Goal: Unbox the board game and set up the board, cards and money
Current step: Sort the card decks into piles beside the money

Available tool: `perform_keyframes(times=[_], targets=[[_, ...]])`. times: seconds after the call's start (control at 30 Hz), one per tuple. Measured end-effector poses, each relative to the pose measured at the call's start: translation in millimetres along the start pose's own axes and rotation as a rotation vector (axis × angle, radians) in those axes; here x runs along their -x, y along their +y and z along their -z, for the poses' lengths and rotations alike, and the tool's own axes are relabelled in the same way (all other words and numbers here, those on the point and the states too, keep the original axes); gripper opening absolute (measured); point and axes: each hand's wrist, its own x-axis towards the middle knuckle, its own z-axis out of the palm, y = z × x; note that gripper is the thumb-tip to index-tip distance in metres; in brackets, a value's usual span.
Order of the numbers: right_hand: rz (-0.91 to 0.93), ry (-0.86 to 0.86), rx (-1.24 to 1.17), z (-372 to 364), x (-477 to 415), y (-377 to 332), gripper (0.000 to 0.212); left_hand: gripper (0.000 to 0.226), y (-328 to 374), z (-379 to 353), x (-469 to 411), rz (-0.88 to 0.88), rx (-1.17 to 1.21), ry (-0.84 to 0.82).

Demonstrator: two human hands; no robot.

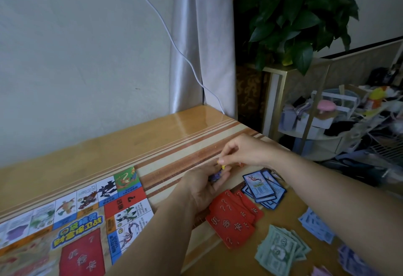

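Note:
The game board [72,217] lies unfolded on the left of the wooden table [122,142]. My left hand [202,188] is cupped above the table beside the board and holds small blue game pieces [216,176]. My right hand [244,150] pinches a small yellow piece [222,165] just over the left palm. Below the hands lies a loose stack of red cards [233,217], with blue-edged cards [263,188] to its right. Green play money [281,251] and light blue notes [316,225] lie near the front right, purple notes [351,260] at the corner.
A white cable [174,42] hangs along the wall and curtain down to the table's far corner. A potted plant [301,14] stands on a cabinet at the right. A cluttered round shelf [340,118] sits past the table's right edge.

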Motion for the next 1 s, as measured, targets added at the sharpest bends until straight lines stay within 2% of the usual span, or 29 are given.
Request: perform_keyframes(times=[0.17, 0.33, 0.4, 0.47, 0.5, 0.57, 0.67, 0.8, 1.0], targets=[[-0.067, 0.136, -0.241, -3, -13, 11, 0.004, 0.019, 8, 3, 6, -0.017, 0.042, 0.015], [-0.083, 0.175, 0.064, -20, -22, 27, 0.010, 0.028, 17, 14, 13, -0.016, 0.119, 0.019], [-0.060, 0.257, 0.194, -25, -24, 28, 0.006, 0.030, 17, 18, 15, -0.014, 0.119, -0.003], [0.015, 0.325, 0.141, -23, -22, 19, 0.016, 0.031, 17, 21, 15, -0.004, 0.120, -0.033], [0.058, 0.287, 0.056, -20, -18, 10, 0.020, 0.030, 17, 22, 15, 0.002, 0.116, -0.044], [0.090, 0.092, -0.066, -17, -8, -9, 0.021, 0.027, 16, 23, 18, 0.007, 0.084, -0.060], [0.104, -0.063, 0.039, -18, -1, -20, 0.012, 0.024, 15, 25, 24, -0.005, 0.017, -0.061], [0.062, -0.044, -0.030, -24, -5, -21, 0.002, 0.023, 18, 27, 31, -0.014, 0.006, -0.032], [-0.069, 0.003, -0.380, -29, -3, -24, 0.005, 0.027, 25, 31, 41, -0.015, 0.053, -0.050]])
